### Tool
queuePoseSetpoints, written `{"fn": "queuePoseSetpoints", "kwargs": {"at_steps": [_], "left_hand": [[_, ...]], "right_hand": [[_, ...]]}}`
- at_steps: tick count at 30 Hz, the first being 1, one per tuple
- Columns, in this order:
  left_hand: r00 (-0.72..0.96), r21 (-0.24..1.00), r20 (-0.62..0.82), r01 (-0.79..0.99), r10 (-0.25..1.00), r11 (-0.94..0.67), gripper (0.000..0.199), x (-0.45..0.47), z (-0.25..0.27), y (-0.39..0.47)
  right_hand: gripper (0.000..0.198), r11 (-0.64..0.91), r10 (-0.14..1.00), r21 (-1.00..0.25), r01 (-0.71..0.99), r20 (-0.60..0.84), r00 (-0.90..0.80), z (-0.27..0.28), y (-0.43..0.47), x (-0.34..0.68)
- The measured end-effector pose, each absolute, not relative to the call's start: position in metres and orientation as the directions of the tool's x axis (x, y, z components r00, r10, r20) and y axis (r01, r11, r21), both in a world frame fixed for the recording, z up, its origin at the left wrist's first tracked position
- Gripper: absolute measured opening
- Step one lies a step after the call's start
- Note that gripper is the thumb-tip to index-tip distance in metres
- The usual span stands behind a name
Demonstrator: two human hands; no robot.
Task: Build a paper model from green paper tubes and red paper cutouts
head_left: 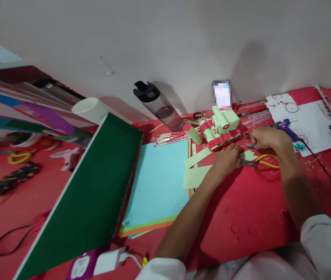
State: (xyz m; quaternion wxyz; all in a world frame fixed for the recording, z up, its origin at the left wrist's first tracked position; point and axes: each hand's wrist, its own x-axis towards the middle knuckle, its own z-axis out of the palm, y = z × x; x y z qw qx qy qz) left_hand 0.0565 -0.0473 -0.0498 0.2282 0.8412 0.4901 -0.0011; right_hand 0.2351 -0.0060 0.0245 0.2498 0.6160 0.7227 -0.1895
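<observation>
My left hand (228, 160) is on the red table top at the near edge of a model (225, 126) of pale green and red paper. Its fingers are curled, and what lies under the fingertips is hidden. To the right, my right hand (266, 139) is closed; small dark and grey tips show at its left side, too small to name. Pliers (266, 159) with yellow and red handles lie between my wrists, their jaws close to my left fingers. Pale green paper strips (197, 157) and a green paper roll with a red end (193, 134) are left of the model.
A blue glue gun (288, 128) with a black cord is beyond my right hand, by patterned paper (311, 120). Leftward are a stack of coloured sheets (159, 175), a standing green board (92, 194), a water bottle (165, 111) and a white cup (88, 111). A phone (222, 94) leans against the wall.
</observation>
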Motion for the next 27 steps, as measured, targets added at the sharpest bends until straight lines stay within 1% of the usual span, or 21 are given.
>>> {"fn": "queuePoseSetpoints", "kwargs": {"at_steps": [5, 10, 12, 15, 18, 20, 22, 24, 26, 27], "left_hand": [[0.521, 0.443, -0.239, 0.809, 0.819, -0.386, 0.019, 0.06, -0.056, -0.048], [0.547, 0.46, -0.236, 0.791, 0.803, -0.403, 0.017, 0.059, -0.057, -0.05], [0.555, 0.442, -0.198, 0.786, 0.808, -0.432, 0.018, 0.056, -0.055, -0.051], [0.559, 0.39, -0.078, 0.779, 0.826, -0.49, 0.018, 0.045, -0.048, -0.048], [0.561, 0.399, 0.02, 0.755, 0.828, -0.521, 0.015, 0.028, -0.039, -0.041], [0.531, 0.443, 0.093, 0.736, 0.842, -0.512, 0.013, 0.016, -0.031, -0.036], [0.505, 0.551, 0.19, 0.655, 0.842, -0.517, 0.013, 0.003, -0.024, -0.031], [0.452, 0.65, 0.289, 0.554, 0.844, -0.52, 0.013, -0.008, -0.015, -0.027], [0.383, 0.717, 0.319, 0.501, 0.867, -0.485, 0.014, -0.02, -0.007, -0.024], [0.359, 0.747, 0.299, 0.488, 0.884, -0.451, 0.015, -0.025, -0.004, -0.023]], "right_hand": [[0.031, 0.147, 0.809, -0.017, 0.989, -0.574, -0.13, 0.021, -0.003, 0.241], [0.03, 0.157, 0.809, -0.052, 0.986, -0.566, -0.158, 0.022, -0.003, 0.241], [0.029, 0.158, 0.807, -0.059, 0.986, -0.567, -0.163, 0.021, -0.003, 0.243], [0.026, 0.164, 0.804, -0.074, 0.984, -0.568, -0.177, 0.017, -0.001, 0.247], [0.024, 0.197, 0.783, -0.101, 0.975, -0.582, -0.218, 0.012, 0.001, 0.248], [0.025, 0.219, 0.766, -0.119, 0.968, -0.594, -0.246, 0.01, 0.002, 0.245], [0.026, 0.234, 0.756, -0.131, 0.963, -0.599, -0.265, 0.01, 0.001, 0.239], [0.022, 0.249, 0.741, -0.17, 0.953, -0.601, -0.301, 0.012, -0.001, 0.233], [0.017, 0.25, 0.724, -0.255, 0.934, -0.591, -0.355, 0.014, -0.004, 0.228], [0.016, 0.251, 0.717, -0.301, 0.92, -0.58, -0.386, 0.014, -0.005, 0.227]]}}
